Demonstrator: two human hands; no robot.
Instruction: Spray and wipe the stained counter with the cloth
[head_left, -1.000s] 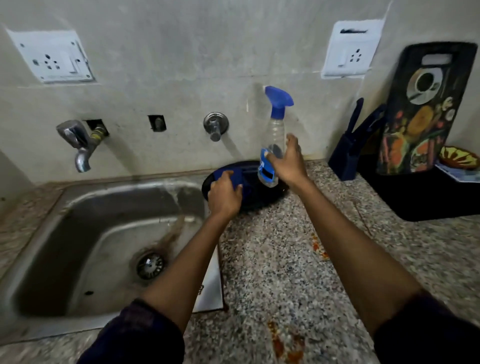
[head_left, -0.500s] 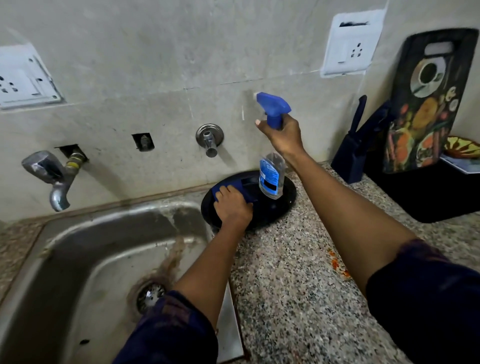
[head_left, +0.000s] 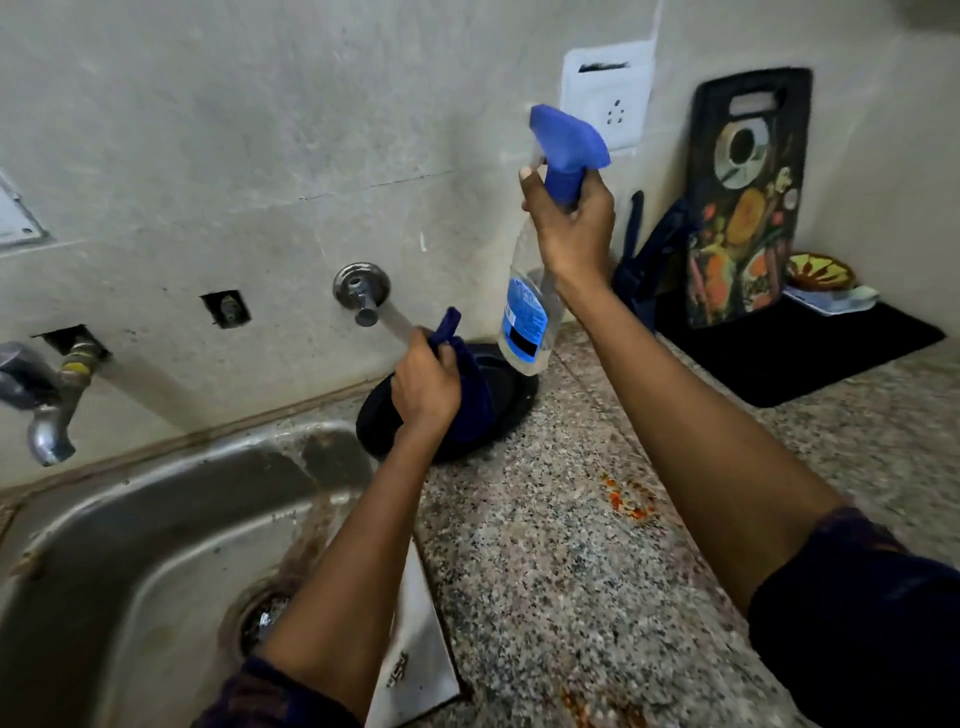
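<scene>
My right hand (head_left: 574, 228) grips the neck of a clear spray bottle (head_left: 530, 322) with a blue trigger head and blue label, held in the air above the black plate (head_left: 511, 397). My left hand (head_left: 423, 387) is closed on a dark blue cloth (head_left: 467, 395), bunched and lifted just off that plate. The speckled granite counter (head_left: 545, 571) carries an orange-red stain (head_left: 628, 501) under my right forearm and a second stain (head_left: 587, 709) near the bottom edge.
A steel sink (head_left: 156, 545) fills the lower left, with a tap (head_left: 44, 410) on the wall above it. A blue knife block (head_left: 644, 260), a patterned cutting board (head_left: 743, 208) and a black mat (head_left: 795, 358) stand at the back right.
My right hand has taken the spray bottle off the plate and raised it high. My left hand has closed on the cloth and lifted it from the plate.
</scene>
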